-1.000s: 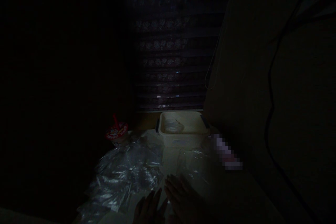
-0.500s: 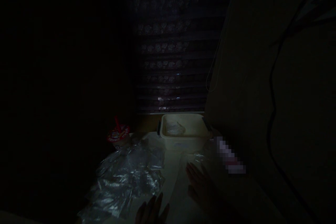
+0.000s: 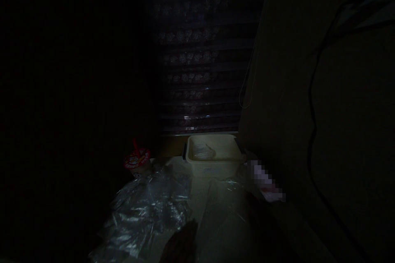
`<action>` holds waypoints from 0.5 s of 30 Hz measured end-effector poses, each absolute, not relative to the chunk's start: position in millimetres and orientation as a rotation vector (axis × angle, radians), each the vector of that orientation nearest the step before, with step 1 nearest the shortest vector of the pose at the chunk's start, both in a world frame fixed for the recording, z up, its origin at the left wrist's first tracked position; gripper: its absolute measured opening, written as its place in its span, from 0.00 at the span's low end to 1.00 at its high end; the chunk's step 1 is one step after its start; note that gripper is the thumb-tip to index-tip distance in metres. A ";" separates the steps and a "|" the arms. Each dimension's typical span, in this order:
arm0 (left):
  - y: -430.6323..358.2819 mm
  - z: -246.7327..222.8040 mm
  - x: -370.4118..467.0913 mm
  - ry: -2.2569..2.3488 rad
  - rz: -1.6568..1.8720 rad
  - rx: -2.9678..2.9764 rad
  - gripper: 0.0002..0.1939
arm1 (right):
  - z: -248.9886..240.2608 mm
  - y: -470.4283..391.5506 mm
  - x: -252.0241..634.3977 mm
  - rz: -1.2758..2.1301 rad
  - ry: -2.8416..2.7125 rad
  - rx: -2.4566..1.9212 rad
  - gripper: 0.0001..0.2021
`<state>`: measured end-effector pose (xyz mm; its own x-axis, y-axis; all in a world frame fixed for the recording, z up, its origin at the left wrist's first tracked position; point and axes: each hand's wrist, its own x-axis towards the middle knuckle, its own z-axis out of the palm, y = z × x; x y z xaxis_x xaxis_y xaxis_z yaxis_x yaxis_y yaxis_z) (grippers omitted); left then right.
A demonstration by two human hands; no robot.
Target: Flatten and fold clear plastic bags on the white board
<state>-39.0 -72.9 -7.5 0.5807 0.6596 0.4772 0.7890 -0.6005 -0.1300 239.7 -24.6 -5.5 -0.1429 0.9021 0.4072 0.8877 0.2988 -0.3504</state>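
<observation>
Bag (image 3: 224,213), clear and spread flat in the head view, lies on the near part of the counter (image 3: 197,193), right of a pile of film (image 3: 151,203) and near of the tub (image 3: 216,168). Left hand (image 3: 180,241) and right hand (image 3: 262,213) are apart, too dark to tell whether either grips. Spreading seems in hand; next calls for light fingertips at an edge.

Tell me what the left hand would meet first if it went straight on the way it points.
Probably the flat clear plastic, which lies ahead and to the right of the left hand; in this darkness, the hand's height and exact aim are unclear.
</observation>
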 end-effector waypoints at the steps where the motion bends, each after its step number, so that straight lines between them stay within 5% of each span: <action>1: -68.4 0.0 -32.9 -1.148 -0.589 -2.462 0.24 | -5.1 -30.3 241.5 0.016 -2.017 -1.606 0.12; 6: -48.1 21.7 2.9 -1.157 -0.282 -2.633 0.25 | -1.4 -53.1 252.4 -0.066 -1.943 -1.724 0.12; 15: -40.7 -4.6 3.5 -1.113 -0.293 -2.595 0.25 | 6.0 -65.9 270.8 -0.067 -1.808 -1.931 0.11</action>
